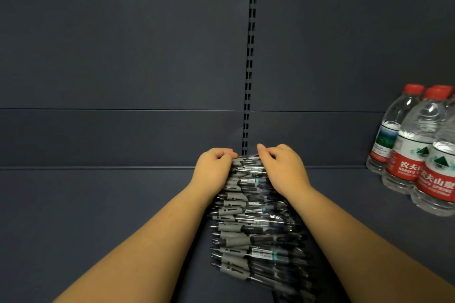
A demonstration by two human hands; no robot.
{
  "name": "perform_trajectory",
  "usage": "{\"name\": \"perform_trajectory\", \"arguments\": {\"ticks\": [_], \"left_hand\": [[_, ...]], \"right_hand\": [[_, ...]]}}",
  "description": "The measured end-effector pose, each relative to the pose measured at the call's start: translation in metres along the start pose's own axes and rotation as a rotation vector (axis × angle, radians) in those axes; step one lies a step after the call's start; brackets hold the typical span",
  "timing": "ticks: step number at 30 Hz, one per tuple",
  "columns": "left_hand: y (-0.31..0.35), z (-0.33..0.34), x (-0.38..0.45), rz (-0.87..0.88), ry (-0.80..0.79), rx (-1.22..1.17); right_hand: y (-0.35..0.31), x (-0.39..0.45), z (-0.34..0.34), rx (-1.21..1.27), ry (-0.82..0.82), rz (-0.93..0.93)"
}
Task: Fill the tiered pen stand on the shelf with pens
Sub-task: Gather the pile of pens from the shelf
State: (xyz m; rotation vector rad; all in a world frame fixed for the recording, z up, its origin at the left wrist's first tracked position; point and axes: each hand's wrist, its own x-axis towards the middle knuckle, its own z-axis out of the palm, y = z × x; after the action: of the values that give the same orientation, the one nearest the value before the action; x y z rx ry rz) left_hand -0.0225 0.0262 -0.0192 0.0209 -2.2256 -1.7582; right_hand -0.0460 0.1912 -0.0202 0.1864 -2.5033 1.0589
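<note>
So the tiered pen stand (261, 226) sits on the dark shelf (98, 216) right in the middle of the view, and it's already packed with pens (248, 211) from the near tier up to the far one. They all lie crosswise, grey grips pointing left, clear barrels with little printed labels toward the right (you basically can't see the stand itself under them, just a dark edge at the bottom near corner).

Both hands are up at the far top tier. Left hand (214, 167) has its fingers curled in against the left ends of the top pens, and the right hand (283, 167) is curled over the right side of the same row, thumb sticking up a bit. Whether either one is really pinching a pen or just pressing on them, I can't tell from this angle.

Behind it all is the grey back panel (123, 44) with a slotted upright (250, 56) running straight down to the stand. Off to the right stand some water bottles (416, 152) with red caps and red labels, well apart from the stand.
</note>
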Motion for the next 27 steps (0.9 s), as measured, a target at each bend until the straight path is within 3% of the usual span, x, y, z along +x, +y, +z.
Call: {"name": "perform_trajectory", "arguments": {"ticks": [7, 15, 19, 27], "left_hand": [[0.000, -0.001, -0.003, -0.149, 0.000, -0.116], [0.003, 0.004, 0.002, -0.147, -0.087, 0.094], [0.000, 0.008, 0.003, -0.225, -0.075, 0.377], [0.008, 0.003, -0.001, -0.189, -0.083, -0.082]], "right_hand": [[0.008, 0.000, 0.000, 0.445, -0.051, 0.265], [0.013, 0.006, 0.001, 0.512, -0.131, 0.321], [0.014, 0.005, 0.000, 0.555, -0.155, 0.332], [0.010, 0.003, -0.002, 0.600, -0.173, 0.336]]}}
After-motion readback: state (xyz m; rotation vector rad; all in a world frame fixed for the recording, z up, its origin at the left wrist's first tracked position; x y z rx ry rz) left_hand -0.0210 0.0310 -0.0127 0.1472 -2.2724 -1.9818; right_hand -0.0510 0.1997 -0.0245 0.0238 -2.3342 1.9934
